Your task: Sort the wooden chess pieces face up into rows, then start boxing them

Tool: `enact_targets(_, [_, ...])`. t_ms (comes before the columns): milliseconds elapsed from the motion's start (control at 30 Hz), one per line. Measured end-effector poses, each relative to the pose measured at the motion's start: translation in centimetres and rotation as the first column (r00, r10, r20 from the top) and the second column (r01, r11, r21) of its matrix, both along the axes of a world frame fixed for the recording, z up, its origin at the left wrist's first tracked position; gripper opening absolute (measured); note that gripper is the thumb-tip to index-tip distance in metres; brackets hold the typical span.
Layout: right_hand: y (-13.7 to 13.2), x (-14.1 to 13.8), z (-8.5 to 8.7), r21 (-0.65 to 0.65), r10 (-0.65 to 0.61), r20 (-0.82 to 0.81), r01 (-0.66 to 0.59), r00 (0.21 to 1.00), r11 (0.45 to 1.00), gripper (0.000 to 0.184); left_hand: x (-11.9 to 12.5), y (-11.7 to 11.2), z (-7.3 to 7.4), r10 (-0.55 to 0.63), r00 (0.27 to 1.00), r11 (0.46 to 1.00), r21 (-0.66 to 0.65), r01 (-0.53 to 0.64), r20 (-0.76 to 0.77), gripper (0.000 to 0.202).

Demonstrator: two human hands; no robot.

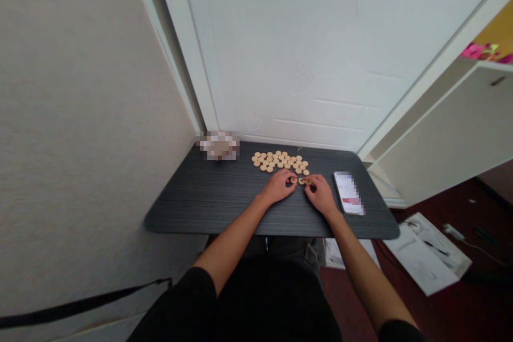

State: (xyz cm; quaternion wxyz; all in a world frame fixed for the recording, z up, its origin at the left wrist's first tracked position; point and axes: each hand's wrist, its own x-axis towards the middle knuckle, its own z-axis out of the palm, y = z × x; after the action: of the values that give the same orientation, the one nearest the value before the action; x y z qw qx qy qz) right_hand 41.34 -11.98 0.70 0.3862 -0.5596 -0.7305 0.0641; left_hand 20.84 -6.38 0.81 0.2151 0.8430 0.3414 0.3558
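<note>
Several round tan wooden discs (279, 161) lie in a flat cluster near the back of a dark grey table (192, 203). Just in front of the cluster, my left hand (279, 186) rests on the table with its fingers curled, pinching one small disc (293, 179). My right hand (319, 192) lies beside it, fingers curled too, pinching another disc (306, 181). A further disc (300, 181) sits on the table between the two hands' fingertips.
A blurred flat object (348, 192) lies on the table right of my right hand. A blurred brownish object (218, 145) stands at the back left corner. A white door (304, 48) rises behind the table. Papers (425, 251) lie on the floor at right.
</note>
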Motion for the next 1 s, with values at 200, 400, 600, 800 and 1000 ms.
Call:
enact_targets(200, [0.1,0.1,-0.1,-0.006,-0.007,0.001,0.007,1.000,1.000,0.029,0.0,-0.1,0.2,0.008,1.000,1.000,-0.018,-0.008,-0.010,0.021])
enact_targets(400, [0.1,0.0,-0.1,-0.004,-0.020,-0.006,0.020,1.000,1.000,0.029,0.1,-0.2,0.3,0.030,0.999,0.999,-0.024,-0.030,-0.018,0.022])
enact_targets(600, [0.0,0.0,-0.1,-0.011,-0.015,-0.010,0.015,1.000,1.000,0.030,0.1,-0.2,0.2,0.023,1.000,1.000,-0.021,-0.023,-0.012,0.022])
enact_targets(800, [0.0,0.0,-0.2,0.001,-0.037,-0.026,0.037,0.999,0.999,0.031,0.2,-0.2,0.2,0.008,1.000,1.000,-0.019,-0.008,0.012,0.023])
enact_targets(1000, [0.0,0.1,-0.3,0.007,-0.062,-0.060,0.063,0.996,0.998,0.031,-0.4,0.1,1.1,0.068,0.998,0.997,0.046,-0.067,-0.012,0.023])
